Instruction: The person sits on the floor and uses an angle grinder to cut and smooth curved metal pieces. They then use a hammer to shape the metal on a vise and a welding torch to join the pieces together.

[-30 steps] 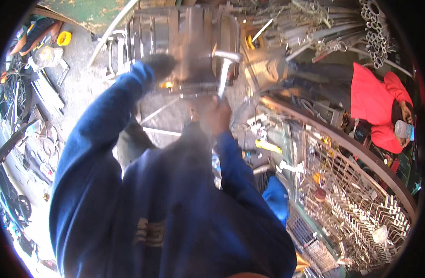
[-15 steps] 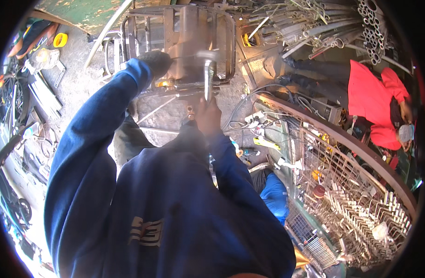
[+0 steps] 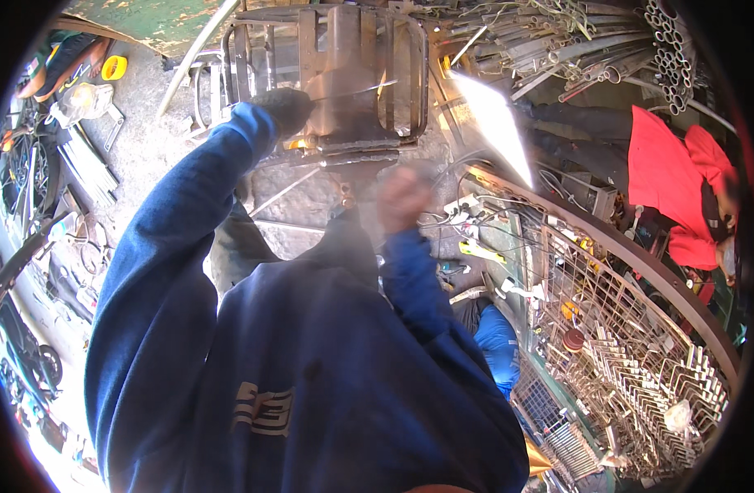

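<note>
A dark glove covers my left hand (image 3: 285, 112), which is closed at the left side of a brown metal frame (image 3: 341, 49). From this hand a thin rod (image 3: 356, 90) runs right across the flat middle plate, its far end bright. Bare and smeared by motion, my right hand (image 3: 405, 197) is raised below and right of the frame, with its fingers curled in. The hammer it gripped a moment ago is hardly distinguishable now. A bright white streak (image 3: 496, 123) lies up and right of that hand; I cannot tell what it is.
Metal tubes (image 3: 574, 45) are piled at the far right. A person in red (image 3: 668, 181) is to the right, beyond a curved brown rail (image 3: 623, 246). A wire-mesh rack (image 3: 607, 287) holds many bent rods. A yellow ring (image 3: 114, 67) lies on the floor at far left.
My right hand has swung right and slightly toward me, away from the frame, and the hammer has left the plate. My left hand and the rod stay at the frame.
</note>
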`<state>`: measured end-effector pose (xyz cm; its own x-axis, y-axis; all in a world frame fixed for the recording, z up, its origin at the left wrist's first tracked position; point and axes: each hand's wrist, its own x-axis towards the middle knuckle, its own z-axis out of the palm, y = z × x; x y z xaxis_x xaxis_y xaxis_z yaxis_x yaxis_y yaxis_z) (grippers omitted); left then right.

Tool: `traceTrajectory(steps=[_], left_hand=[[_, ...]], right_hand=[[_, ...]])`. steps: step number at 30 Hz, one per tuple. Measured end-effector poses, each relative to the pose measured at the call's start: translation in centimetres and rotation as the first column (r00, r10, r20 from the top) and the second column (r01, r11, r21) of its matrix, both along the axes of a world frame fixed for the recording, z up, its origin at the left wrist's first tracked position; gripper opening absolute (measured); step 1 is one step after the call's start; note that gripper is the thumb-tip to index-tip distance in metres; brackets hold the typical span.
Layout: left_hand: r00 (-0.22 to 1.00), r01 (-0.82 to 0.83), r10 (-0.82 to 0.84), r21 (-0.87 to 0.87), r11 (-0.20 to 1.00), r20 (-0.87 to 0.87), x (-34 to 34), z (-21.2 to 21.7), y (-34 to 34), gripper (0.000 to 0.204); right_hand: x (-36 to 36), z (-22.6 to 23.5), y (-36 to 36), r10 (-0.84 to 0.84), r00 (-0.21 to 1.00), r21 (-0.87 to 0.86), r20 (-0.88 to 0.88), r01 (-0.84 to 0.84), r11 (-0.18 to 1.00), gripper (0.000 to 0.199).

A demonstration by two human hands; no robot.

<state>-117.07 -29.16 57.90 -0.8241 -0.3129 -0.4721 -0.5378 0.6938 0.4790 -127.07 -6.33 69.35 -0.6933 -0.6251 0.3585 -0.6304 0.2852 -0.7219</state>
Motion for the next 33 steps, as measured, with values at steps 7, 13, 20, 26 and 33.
traceTrajectory(steps=[7, 13, 20, 26, 33], left_hand=[[0.984, -0.094, 0.077, -0.104, 0.990, -0.158, 1.7, 3.1, 2.7, 0.025], [0.941, -0.259, 0.221, -0.128, 0.957, -0.255, 3.5, 4.0, 5.3, 0.023], [0.906, -0.370, 0.371, 0.042, 0.928, -0.205, 4.1, 3.0, 6.4, 0.019], [0.934, -0.293, 0.276, -0.043, 0.955, -0.226, 5.5, 4.8, 5.8, 0.024], [0.989, -0.072, 0.040, -0.219, 0.973, -0.145, 4.2, 7.7, 4.0, 0.020]], right_hand=[[1.5, -3.3, 4.5, -0.120, 0.930, 0.448, 0.347, -0.052, 0.893, 0.033], [0.2, -1.9, 9.6, -0.310, 0.912, 0.506, 0.267, 0.142, 0.851, 0.036], [0.2, -2.9, 17.8, -0.385, 0.892, 0.566, 0.237, 0.195, 0.801, 0.038], [0.8, -3.6, 18.5, -0.449, 0.834, 0.602, 0.320, 0.187, 0.776, 0.036], [0.8, -3.5, 13.4, -0.168, 0.947, 0.401, 0.272, 0.047, 0.915, 0.028]])
